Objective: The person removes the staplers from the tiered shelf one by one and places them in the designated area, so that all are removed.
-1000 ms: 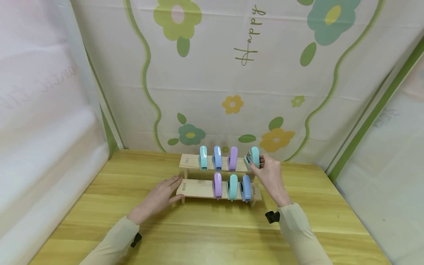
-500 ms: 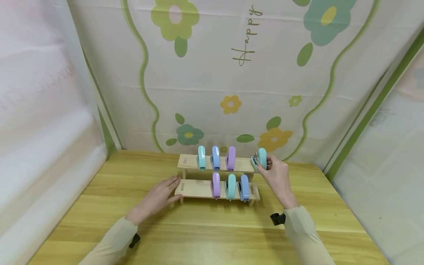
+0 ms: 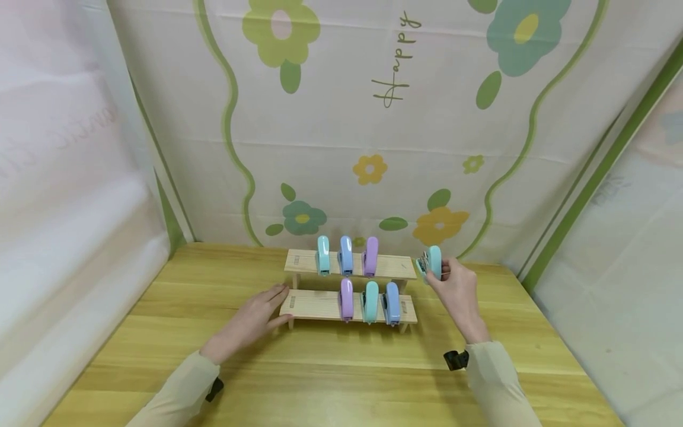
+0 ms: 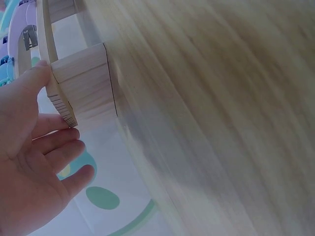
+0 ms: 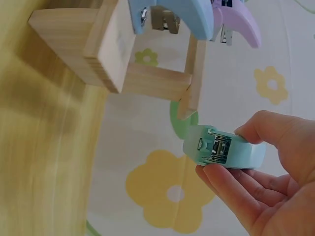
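Note:
My right hand (image 3: 459, 289) pinches a mint-green mini stapler (image 3: 434, 263) between thumb and fingers, just off the right end of the upper shelf. In the right wrist view the stapler (image 5: 224, 150) shows its metal inner parts, apart from the wooden rack. My left hand (image 3: 255, 317) touches the left end of the lower shelf (image 3: 312, 303) with extended fingers and thumb. A purple (image 3: 347, 299), a mint (image 3: 370, 301) and a blue stapler (image 3: 392, 302) stand on that shelf. Mint (image 3: 323, 255), blue (image 3: 345, 255) and purple (image 3: 370, 256) staplers stand on the upper shelf (image 3: 397, 265).
The two-step rack stands on a wood-grain table (image 3: 331, 373). Behind it hangs a flower-printed cloth (image 3: 320, 118), with more cloth at both sides. Each wrist carries a small black device, such as the right one (image 3: 456, 359).
My right hand has carried the mint stapler rightward and off the upper shelf's right end. The left hand keeps its place at the rack; the head view has shifted slightly.

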A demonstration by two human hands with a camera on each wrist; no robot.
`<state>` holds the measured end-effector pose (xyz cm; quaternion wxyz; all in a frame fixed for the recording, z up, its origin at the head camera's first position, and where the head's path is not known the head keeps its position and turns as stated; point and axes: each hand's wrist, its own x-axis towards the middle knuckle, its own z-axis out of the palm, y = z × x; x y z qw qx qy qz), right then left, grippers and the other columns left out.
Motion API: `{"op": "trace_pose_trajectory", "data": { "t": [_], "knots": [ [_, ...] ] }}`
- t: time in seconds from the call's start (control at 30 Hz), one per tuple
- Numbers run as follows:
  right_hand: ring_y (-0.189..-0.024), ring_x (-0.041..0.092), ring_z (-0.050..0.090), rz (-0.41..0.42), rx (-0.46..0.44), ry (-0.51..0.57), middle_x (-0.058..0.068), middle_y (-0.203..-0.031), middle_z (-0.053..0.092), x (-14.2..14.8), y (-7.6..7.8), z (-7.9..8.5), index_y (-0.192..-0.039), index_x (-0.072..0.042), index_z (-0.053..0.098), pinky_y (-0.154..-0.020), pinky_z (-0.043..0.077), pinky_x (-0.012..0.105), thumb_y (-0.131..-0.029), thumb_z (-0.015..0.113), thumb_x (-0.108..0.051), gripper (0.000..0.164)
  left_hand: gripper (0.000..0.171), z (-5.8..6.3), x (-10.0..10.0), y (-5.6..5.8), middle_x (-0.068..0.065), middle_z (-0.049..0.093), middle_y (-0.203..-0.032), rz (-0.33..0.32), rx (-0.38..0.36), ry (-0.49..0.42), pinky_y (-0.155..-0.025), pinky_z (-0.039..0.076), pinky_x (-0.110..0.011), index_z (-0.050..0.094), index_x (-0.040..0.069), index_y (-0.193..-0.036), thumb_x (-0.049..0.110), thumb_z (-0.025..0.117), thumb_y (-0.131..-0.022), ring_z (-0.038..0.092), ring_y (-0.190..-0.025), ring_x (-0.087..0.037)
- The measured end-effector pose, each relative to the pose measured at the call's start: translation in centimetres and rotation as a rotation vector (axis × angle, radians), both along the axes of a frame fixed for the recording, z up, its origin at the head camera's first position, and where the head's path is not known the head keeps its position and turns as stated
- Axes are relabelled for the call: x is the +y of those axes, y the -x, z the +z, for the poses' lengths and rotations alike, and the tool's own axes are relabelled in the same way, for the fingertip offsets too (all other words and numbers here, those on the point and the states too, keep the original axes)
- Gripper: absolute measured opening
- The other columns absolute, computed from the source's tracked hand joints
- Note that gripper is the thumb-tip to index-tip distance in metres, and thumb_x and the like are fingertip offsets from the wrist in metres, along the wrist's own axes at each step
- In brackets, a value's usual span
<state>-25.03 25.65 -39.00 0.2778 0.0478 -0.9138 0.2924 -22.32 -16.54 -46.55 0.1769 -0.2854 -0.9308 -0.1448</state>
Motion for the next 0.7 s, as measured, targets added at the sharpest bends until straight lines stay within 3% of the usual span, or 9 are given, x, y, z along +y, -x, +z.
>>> {"op": "trace_pose_trajectory", "data": {
  "t": [0.7],
  "knots": [
    [-0.077,0.037,0.074,-0.062,-0.068,0.019,0.031,-0.092,0.072,2.3,-0.2,-2.7,-0.104,0.013,0.065,-0.056,0.063,0.038,-0.086,0.072,-0.01,0.03,0.063,0.2,0.1,-0.2,-0.027,0.058,-0.136,-0.007,0.034,-0.013,-0.099,0.056,-0.048,0.057,-0.01,-0.133,0.032,0.075,-0.088,0.062,-0.122,-0.041]
  ]
}}
